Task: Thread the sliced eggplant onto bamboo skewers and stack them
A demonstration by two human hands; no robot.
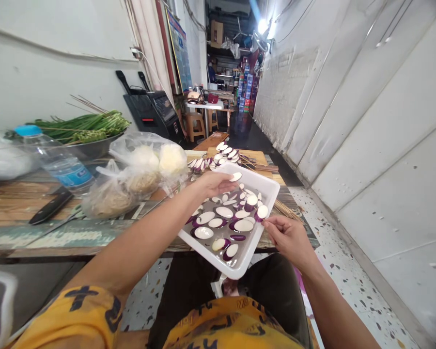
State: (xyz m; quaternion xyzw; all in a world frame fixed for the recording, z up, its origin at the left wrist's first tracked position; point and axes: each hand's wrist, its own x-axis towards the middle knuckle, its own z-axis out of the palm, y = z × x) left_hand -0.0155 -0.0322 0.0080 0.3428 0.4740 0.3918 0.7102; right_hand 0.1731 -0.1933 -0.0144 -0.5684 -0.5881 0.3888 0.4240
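A white plastic tray rests in front of me at the table's edge, with many oval eggplant slices floating in water, white inside with purple skin. My left hand reaches over the tray's far side, thumb and fingers closed on one eggplant slice. At the tray's right rim, my right hand pinches what looks like a thin skewer, with eggplant slices just beyond the fingertips. Most of the stick is hidden by the slices. Behind the tray, threaded eggplant skewers lie on a wooden board.
Bare bamboo skewers lie right of the tray. To the left are bagged food, a water bottle, a black-handled knife and a bowl of greens. A white wall runs along the right.
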